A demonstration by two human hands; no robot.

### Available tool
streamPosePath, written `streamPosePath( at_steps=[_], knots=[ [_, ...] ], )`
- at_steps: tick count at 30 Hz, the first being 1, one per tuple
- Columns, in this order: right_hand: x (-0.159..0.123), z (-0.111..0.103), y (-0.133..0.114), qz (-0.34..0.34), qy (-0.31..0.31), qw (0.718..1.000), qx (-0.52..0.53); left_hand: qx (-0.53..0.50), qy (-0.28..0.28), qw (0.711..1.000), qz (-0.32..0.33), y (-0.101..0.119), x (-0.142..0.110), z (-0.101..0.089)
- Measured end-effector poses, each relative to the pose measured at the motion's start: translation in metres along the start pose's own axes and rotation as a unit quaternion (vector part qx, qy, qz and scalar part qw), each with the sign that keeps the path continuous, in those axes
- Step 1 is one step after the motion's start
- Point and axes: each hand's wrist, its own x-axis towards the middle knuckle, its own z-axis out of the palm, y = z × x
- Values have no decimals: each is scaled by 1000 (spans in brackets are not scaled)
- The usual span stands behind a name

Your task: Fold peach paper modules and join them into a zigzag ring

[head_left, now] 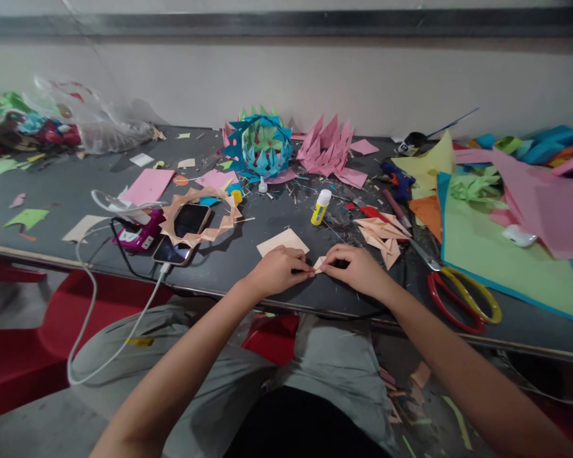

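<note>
Near the table's front edge, my left hand (282, 270) and my right hand (356, 270) pinch a small piece of folded peach paper (319, 263) between them. The left fingertips close on its left corner, the right ones on its right side. Just beyond my left hand lies a flat peach paper sheet (283, 241), partly hidden by the fingers. Several folded peach paper pieces (381, 236) rest in a pile to the right. A yellow glue stick (320, 207) with a white cap stands upright behind my hands.
A peach paper ring (200, 240) lies over two phones (174, 250) by a purple power adapter (136, 234). Scissors (451, 283) with red and yellow handles sit at right near coloured sheets (501, 248). Blue (262, 172) and pink paper crowns (325, 149) stand behind.
</note>
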Motion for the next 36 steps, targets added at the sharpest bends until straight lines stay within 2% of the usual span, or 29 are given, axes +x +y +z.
streamPosePath(
  at_steps=[8, 15, 20, 24, 27, 32, 36],
  knots=[
    [3, 6, -6, 50, 22, 998, -33, 16, -11, 1000, 17, -2, 2, -1],
    [7, 9, -7, 52, 10, 995, -85, 174, -12, 981, 89, 2, 1, 4],
    [13, 7, -7, 65, -17, 993, -102, 252, -36, 960, 117, 15, -1, -5],
    [17, 4, -8, 72, -46, 991, -106, 237, -46, 966, 97, 20, -6, -11],
    [19, 3, -8, 72, -61, 990, -104, 199, -41, 976, 81, 23, -10, -8],
    [15, 0, -4, 75, -60, 992, -81, 175, -47, 982, 51, 27, -17, 1],
    [8, -3, 2, 72, -44, 993, -85, 155, -42, 986, 36, 29, -17, 1]
  ],
)
